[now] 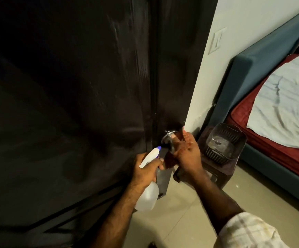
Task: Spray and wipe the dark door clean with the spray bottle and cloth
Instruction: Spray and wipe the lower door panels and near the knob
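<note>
Checked cloth of a rolled sleeve (248, 231) sits nearest, at the lower right, with the bare right forearm running up and left from it. That right hand (187, 154) is on the shiny metal door handle (168, 139); its fingers are curled round the handle's near end, though exactly how they close is partly hidden. Just left of it, the left hand (146, 170) grips the neck of a translucent white spray bottle (147, 194), fingers wrapped round it under the trigger. Its blue-tipped nozzle (158, 148) points up toward the handle, almost touching the metal. A grey plate (162, 181) on the door edge shows between the two hands.

Filling the left and middle of the scene is the dark door (64, 104), with pale smears and streaks high on its right part. I cannot pick out a cloth.

To the right stands a white wall (234, 42) with a switch plate (216, 41). Near it, a dark ribbed basket (224, 141) rests on a dark stool (215, 172) on the tiled floor (181, 221). Farther right is a blue-framed bed (263, 56) with a red mattress (248, 111) and a rumpled pale sheet (286, 97).
</note>
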Action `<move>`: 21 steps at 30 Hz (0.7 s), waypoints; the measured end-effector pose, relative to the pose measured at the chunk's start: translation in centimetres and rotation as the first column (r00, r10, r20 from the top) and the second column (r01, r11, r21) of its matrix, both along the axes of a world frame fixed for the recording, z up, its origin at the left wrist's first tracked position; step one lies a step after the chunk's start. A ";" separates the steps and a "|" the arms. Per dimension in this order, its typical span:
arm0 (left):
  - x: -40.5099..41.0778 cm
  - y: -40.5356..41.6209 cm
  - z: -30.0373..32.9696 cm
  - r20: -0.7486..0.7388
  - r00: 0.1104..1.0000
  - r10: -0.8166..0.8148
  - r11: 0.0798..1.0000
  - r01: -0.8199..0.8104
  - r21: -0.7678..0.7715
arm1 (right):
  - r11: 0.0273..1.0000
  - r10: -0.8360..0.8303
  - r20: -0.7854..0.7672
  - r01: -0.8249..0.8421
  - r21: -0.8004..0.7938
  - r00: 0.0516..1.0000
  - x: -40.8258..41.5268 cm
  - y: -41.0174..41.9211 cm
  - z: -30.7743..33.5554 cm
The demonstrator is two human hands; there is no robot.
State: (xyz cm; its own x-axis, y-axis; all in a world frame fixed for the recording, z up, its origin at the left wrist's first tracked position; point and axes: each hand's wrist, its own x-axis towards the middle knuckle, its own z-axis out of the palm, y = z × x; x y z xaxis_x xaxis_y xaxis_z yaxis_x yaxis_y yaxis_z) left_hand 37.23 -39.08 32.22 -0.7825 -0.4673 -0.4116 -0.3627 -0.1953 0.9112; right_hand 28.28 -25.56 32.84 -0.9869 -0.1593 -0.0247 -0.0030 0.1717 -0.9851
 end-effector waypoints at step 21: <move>-0.4 -2.9 -0.7 -0.051 0.999 -0.006 1.000 0.007 0.024 | 0.999 -0.036 -0.089 0.034 -0.031 0.995 0.4 2.1 3.5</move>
